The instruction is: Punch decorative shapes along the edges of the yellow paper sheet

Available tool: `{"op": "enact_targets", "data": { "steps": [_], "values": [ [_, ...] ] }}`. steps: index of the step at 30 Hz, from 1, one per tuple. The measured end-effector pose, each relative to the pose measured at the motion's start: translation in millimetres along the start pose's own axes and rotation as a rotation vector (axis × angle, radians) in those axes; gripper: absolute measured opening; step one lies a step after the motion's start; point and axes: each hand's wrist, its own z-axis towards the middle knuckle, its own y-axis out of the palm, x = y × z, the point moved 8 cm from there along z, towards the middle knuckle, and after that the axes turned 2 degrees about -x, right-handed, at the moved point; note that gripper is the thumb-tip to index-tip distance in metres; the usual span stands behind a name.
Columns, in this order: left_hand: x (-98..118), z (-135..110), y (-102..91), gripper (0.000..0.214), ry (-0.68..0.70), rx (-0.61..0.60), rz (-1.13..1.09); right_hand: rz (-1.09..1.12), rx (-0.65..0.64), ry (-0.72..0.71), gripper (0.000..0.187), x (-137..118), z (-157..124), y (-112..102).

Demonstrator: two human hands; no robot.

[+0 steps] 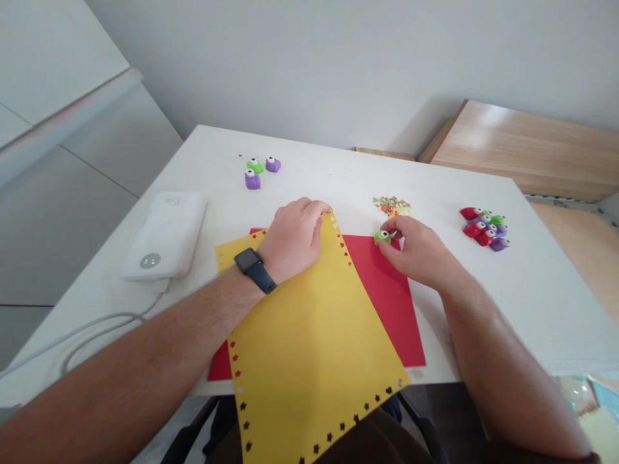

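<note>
My left hand (294,235), with a dark watch at its wrist, pinches the top edge of a yellow sheet of paper (314,335). Small holes, many star-shaped, run along several edges of this sheet, and its lower part hangs over the table's front edge. My right hand (411,248) is closed around a small green craft punch (382,237), just right of the yellow sheet. Under both lies a red sheet of paper (387,296), partly covered by the yellow one. A pile of tiny coloured paper cut-outs (391,205) is scattered just beyond my right hand.
Two purple punches and a green punch (255,166) stand at the back left of the white table (319,177). Several red, green and purple punches (485,229) cluster at the right. A white power bank (167,235) with a cable lies left. Behind is a wall.
</note>
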Motion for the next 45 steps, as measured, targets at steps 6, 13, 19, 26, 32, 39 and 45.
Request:
{"op": "enact_targets", "data": {
  "steps": [6,13,19,26,32,39,45],
  "values": [
    [1,1,-8.9,0.025,0.008,0.049,-0.06,0.05,0.143,-0.169,0.025,-20,-5,-14],
    [2,4,-7.4,0.024,0.025,-0.004,-0.067,-0.032,-0.004,-0.408,0.017,-56,-20,3],
    [2,6,-15.7,0.02,-0.007,0.007,-0.094,-0.061,-0.055,-0.426,0.017,-56,-22,16],
    [4,5,-9.2,0.02,0.005,-0.016,-0.077,-0.068,-0.055,-0.44,0.013,-61,-24,21],
    [7,4,-6.7,0.019,0.024,-0.024,-0.079,-0.091,-0.038,-0.442,0.014,-64,-23,22],
    [8,3,-5.9,0.019,0.024,-0.028,-0.063,-0.107,-0.066,-0.431,0.016,-68,-23,22],
    [7,3,-4.9,0.019,0.021,-0.037,-0.062,-0.15,-0.093,-0.435,0.014,-75,-24,26]
  ]
}}
